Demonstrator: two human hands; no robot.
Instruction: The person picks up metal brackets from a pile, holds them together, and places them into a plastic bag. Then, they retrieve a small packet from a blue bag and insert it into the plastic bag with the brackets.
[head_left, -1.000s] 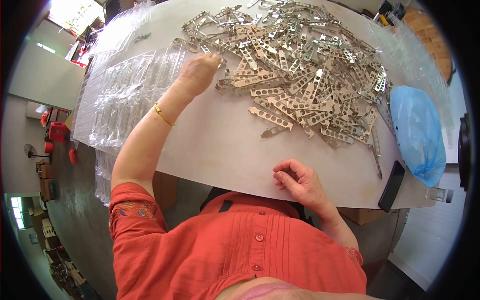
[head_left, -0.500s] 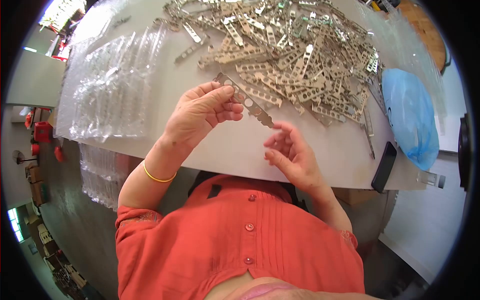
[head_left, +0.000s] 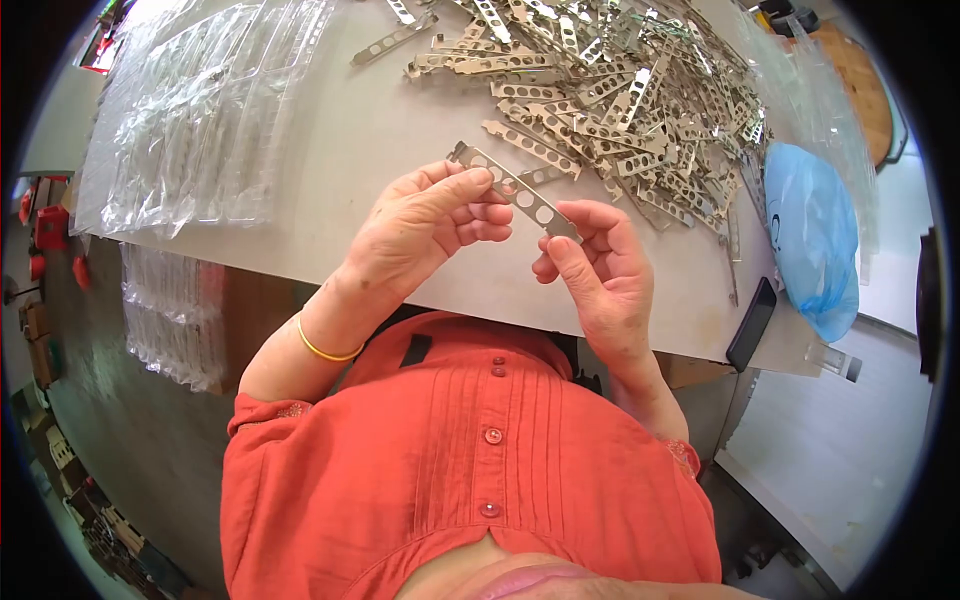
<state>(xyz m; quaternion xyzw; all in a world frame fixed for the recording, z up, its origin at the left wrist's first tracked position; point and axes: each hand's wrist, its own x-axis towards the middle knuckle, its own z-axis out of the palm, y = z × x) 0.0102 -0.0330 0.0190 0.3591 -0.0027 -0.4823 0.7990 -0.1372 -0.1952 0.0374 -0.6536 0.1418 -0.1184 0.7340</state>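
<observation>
A flat metal bracket (head_left: 530, 203) with a row of round holes is held aslant above the table, its bent end up to the left. My left hand (head_left: 425, 222) pinches it near that bent end between thumb and fingers. At the lower right end, my right hand (head_left: 612, 275) has its thumb and forefinger closed on the strip. Just beyond the hands lies a loose bracket (head_left: 535, 148) at the edge of a big pile of similar brackets (head_left: 640, 120).
Clear plastic trays (head_left: 190, 130) lie stacked on the left of the white table (head_left: 330, 150). On the right are a blue plastic bag (head_left: 815, 235) and a black phone (head_left: 752, 325) by the table edge. More clear trays (head_left: 172, 320) stand below the left edge.
My right hand has closed on the lower end of the bracket, where before its fingers were loosely spread by the tip. The view has shifted slightly.
</observation>
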